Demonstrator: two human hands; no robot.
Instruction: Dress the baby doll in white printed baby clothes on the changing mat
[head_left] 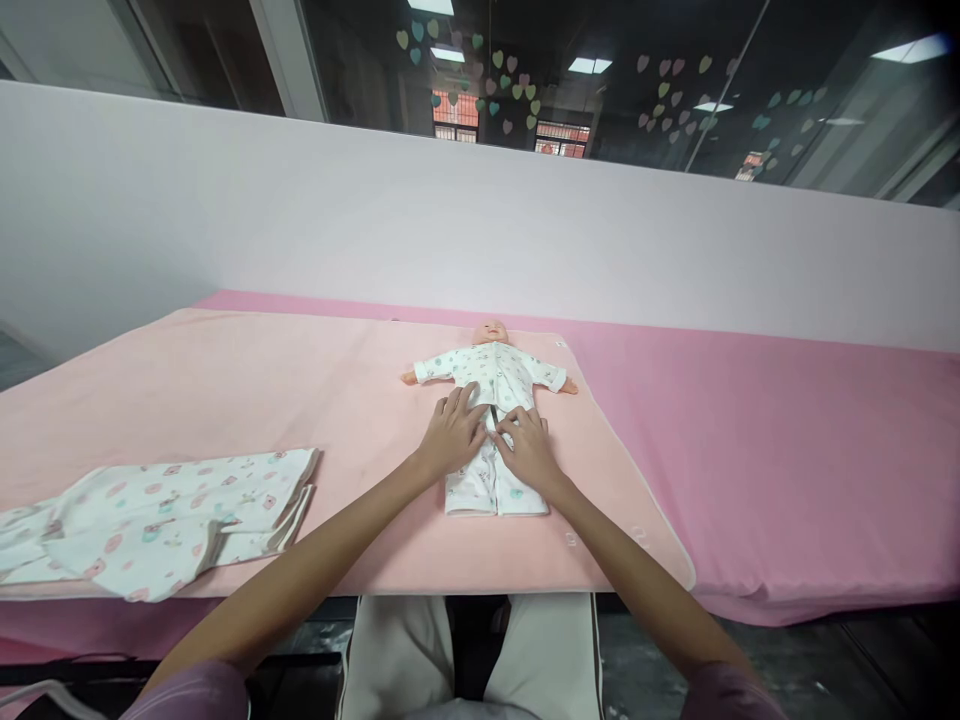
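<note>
Soft light falls on the smooth pink cloth sheet [787, 450], white oblong lamps [589, 66] shine in the dark glass window [540, 30], and the top right corner looks black.

A baby doll [491, 333] lies face up with arms spread wide in small-printed white clothes [510, 375], head by the peach mat's [322, 380] far edge, near its far right corner.

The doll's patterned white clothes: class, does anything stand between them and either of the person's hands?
Nothing visible does. The left hand and right hand both touch the patterned white clothes around the doll's waist. The folded patterned cloth lies aside, left of both hands.
</note>
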